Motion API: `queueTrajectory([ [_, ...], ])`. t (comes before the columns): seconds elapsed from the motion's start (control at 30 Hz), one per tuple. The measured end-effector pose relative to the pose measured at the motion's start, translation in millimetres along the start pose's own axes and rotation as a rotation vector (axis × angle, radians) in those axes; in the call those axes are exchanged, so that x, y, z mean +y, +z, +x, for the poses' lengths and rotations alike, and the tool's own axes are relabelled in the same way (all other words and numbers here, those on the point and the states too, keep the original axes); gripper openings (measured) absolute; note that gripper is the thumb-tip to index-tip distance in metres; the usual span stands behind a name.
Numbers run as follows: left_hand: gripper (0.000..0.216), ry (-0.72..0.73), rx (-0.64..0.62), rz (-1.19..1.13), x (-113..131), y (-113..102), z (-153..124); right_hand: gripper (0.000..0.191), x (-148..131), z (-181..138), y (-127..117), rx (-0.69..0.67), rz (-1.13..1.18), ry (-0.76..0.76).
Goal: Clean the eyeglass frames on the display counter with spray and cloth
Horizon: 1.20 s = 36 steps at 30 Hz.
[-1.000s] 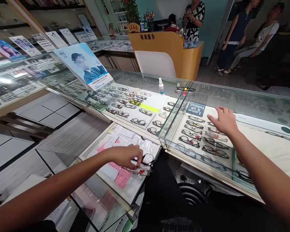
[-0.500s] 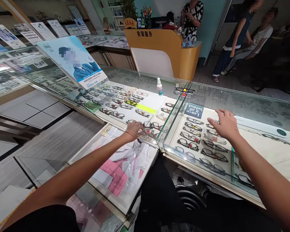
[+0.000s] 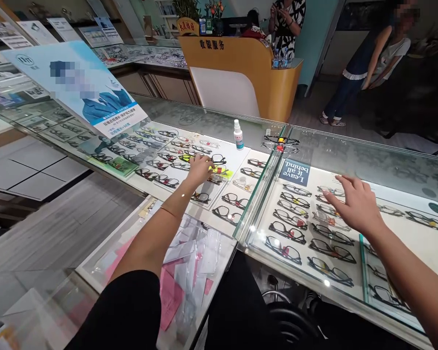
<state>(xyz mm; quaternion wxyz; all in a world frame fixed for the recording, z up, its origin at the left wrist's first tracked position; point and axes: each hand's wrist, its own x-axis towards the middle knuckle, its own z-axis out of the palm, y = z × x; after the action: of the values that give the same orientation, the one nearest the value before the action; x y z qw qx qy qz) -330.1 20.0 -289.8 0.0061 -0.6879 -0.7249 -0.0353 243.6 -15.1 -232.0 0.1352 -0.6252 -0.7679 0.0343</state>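
My left hand (image 3: 200,170) is closed around a pair of dark-framed eyeglasses (image 3: 219,159), one lens showing past the fingertips. It hovers over the left glass display case (image 3: 190,114), where rows of spectacle frames (image 3: 156,180) lie on white lining. Over the right case, my right hand (image 3: 357,201) has its fingers apart and holds nothing, with more eyeglasses (image 3: 323,209) under the glass close by. Beyond my left hand a small white spray bottle (image 3: 238,136) stands upright on the glass.
Two pairs of eyeglasses (image 3: 282,141) rest on the glass near the seam. A blue poster board (image 3: 83,92) leans at left. Below my left arm an open drawer (image 3: 213,243) contains papers and plastic sleeves. A wooden cashier desk (image 3: 237,73) and several people are farther back.
My left hand has moved up and away from the near edge of the case, carrying the eyeglasses. My right hand stays open over the right case. The view has shifted slightly.
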Motion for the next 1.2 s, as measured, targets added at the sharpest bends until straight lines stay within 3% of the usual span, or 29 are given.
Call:
queueTrajectory([
  [0.23,0.019,0.042,-0.065,-0.012,-12.4,27.9,46.5,0.080,1.4,-2.7,1.0,0.035,0.030,-0.005],
  [0.43,0.019,0.101,-0.178,-0.019,-18.6,38.7,66.5,0.087,-4.3,-3.0,-5.8,-0.007,-0.009,0.036],
  [0.67,0.020,0.141,-0.229,-0.001,-23.8,42.8,77.0,0.090,-7.0,-3.0,-7.3,0.009,-0.002,0.036],
  [1.0,0.030,0.176,-0.203,0.062,-27.5,44.6,77.3,0.092,-9.8,-3.4,-9.7,-0.013,0.004,0.061],
  [1.2,0.025,0.172,-0.184,0.072,-29.4,44.9,79.1,0.095,-11.0,-3.3,-10.8,-0.025,0.007,0.064],
])
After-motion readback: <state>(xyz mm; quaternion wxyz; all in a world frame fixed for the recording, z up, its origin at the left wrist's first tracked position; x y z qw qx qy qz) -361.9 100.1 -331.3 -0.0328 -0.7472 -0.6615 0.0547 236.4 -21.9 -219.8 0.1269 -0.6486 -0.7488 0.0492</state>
